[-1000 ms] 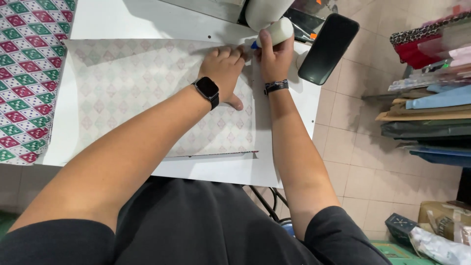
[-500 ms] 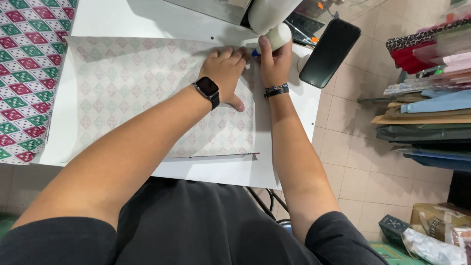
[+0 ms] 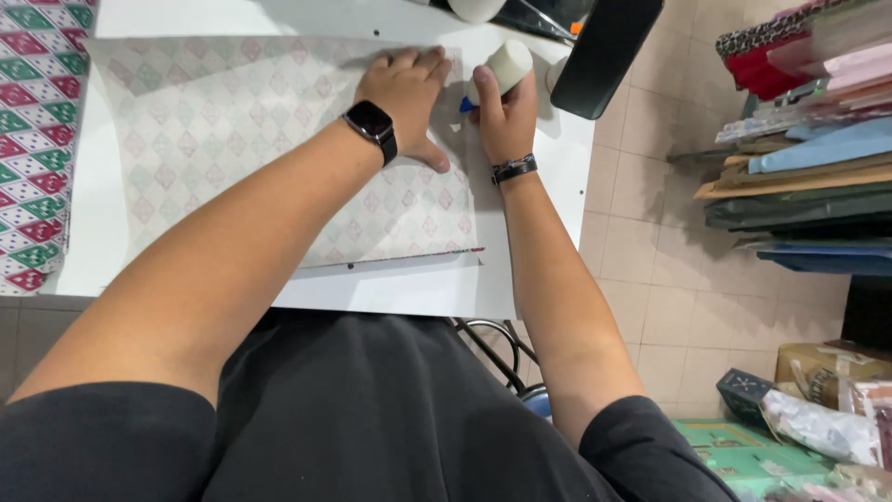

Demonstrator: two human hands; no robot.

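The pale fabric (image 3: pixel 269 149) with a faint diamond print lies spread flat on the white counter (image 3: pixel 400 293), its far right corner under the left hand (image 3: pixel 406 93) and its near edge running parallel to the counter's front edge, a little back from it. The left hand rests palm down with the fingers stretched out and together, pressing the cloth near its top right corner, thumb splayed toward the person; it grips nothing, and a black smartwatch (image 3: pixel 372 125) sits on its wrist. Just beside it, the right hand (image 3: pixel 502 116) is curled around a cream-white cylindrical object (image 3: pixel 506 67), which pokes up tilted from between thumb and fingers; a small blue part (image 3: pixel 465 105) shows at the base of that hand, right at the cloth's right edge, though what it belongs to cannot be told. A dark bracelet (image 3: pixel 514 169) circles the right wrist. Beyond the right hand, a black flat panel (image 3: pixel 604 51) hangs slanted off the counter's right side. At the far left edge of the counter lies a brighter fabric with red and green diamonds (image 3: pixel 32 139), apart from the pale one. To the right, across the tiled floor (image 3: pixel 669 279), folded fabrics are stacked in layers (image 3: pixel 799 177)
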